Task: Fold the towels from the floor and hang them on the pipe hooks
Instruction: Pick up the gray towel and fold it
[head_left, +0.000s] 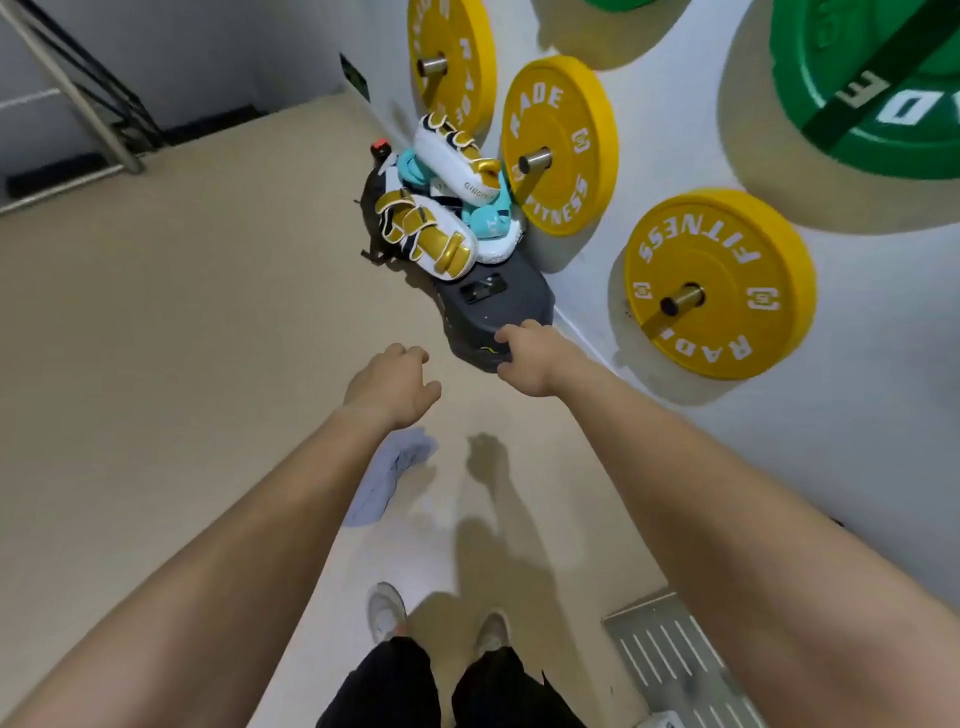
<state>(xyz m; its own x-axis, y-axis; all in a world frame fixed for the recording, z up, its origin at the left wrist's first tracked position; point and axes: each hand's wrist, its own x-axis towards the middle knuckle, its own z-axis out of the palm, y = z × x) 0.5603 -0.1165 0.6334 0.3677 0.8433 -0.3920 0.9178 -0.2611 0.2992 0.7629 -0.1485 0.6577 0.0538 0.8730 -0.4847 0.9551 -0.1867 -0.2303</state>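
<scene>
A crumpled pale blue-grey towel (389, 478) lies on the beige floor, partly hidden under my left forearm. My left hand (392, 384) hangs above it, fingers loosely curled, holding nothing. My right hand (524, 356) is stretched forward at the same height, fingers loosely curled and empty, in front of a dark grey machine base. No pipe hooks are in view.
A dark grey base (493, 306) stands against the white wall, piled with white-and-gold boxing pads (426, 236) and turquoise gear. Yellow weight plates (717, 280) and a green one (872, 83) hang on wall pegs. A metal floor vent (670, 654) sits at lower right. My shoes (387, 610) are below.
</scene>
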